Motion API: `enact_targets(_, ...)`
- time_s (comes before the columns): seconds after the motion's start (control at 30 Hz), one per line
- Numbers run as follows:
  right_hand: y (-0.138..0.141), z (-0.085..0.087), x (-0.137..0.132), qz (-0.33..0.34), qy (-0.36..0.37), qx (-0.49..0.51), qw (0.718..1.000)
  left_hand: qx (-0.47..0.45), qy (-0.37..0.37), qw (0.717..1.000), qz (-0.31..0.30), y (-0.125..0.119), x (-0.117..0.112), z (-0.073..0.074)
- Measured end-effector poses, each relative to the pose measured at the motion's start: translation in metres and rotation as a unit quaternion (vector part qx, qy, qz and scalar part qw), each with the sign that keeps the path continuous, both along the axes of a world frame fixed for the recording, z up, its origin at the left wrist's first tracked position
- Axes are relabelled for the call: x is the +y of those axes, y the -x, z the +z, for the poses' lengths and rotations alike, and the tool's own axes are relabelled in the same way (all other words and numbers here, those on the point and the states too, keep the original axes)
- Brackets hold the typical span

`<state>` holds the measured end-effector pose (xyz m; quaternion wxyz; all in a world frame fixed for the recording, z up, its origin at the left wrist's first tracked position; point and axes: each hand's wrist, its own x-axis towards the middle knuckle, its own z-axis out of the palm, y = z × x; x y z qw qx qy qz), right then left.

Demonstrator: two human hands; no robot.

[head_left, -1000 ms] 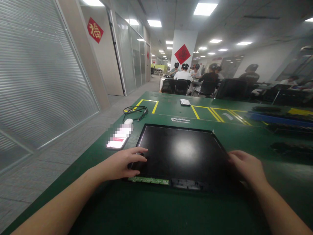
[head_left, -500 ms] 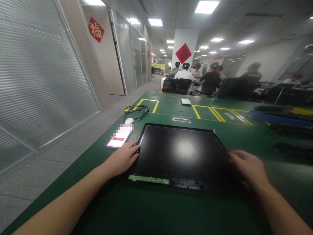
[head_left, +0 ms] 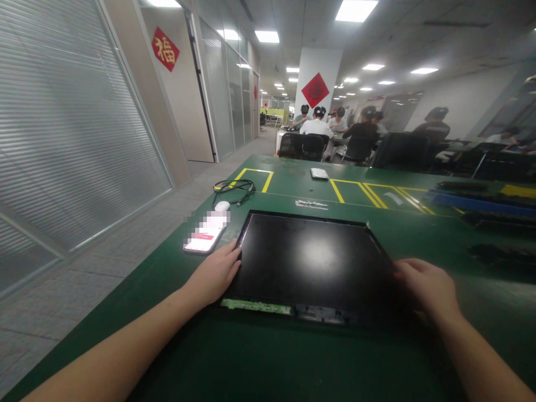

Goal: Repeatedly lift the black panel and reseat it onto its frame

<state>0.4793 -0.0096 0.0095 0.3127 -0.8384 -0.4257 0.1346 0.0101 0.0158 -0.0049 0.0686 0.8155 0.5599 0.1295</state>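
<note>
A flat black display panel (head_left: pixel 310 257) lies face up on the green table (head_left: pixel 268 363), with a green circuit strip (head_left: pixel 255 305) along its near edge. My left hand (head_left: pixel 214 274) rests against the panel's left edge, fingers together and curled onto the rim. At the right edge, my right hand (head_left: pixel 427 289) has its fingers bent over the rim. Both forearms reach in from the bottom of the view.
A phone (head_left: pixel 205 239) with a lit screen lies just left of the panel, a white mouse (head_left: pixel 221 205) and a coiled black cable (head_left: pixel 234 187) beyond it. Yellow floor-tape boxes, a small white pad (head_left: pixel 319 173) and a blue tray (head_left: pixel 477 204) lie farther back. Seated people (head_left: pixel 316 125) work at far tables.
My left hand slid off the panel's surface to its left edge, fingers now closed along the rim. The right hand has stayed at the right edge.
</note>
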Motion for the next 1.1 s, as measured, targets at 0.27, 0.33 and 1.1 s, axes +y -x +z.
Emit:
enact_targets(0.27,-0.004,-0.004,-0.001,0.002,0.016,0.015,1.000,0.020,-0.003,1.000,-0.005,0.002,0.002,0.004)
enact_targets(0.33,-0.003,-0.004,0.000,0.003,0.018,0.011,1.000,0.030,-0.006,0.999,-0.008,0.002,0.002,0.005)
enact_targets(1.1,-0.015,-0.035,0.009,0.100,0.014,-0.100,0.990,0.025,-0.002,0.999,-0.040,0.010,0.006,0.012)
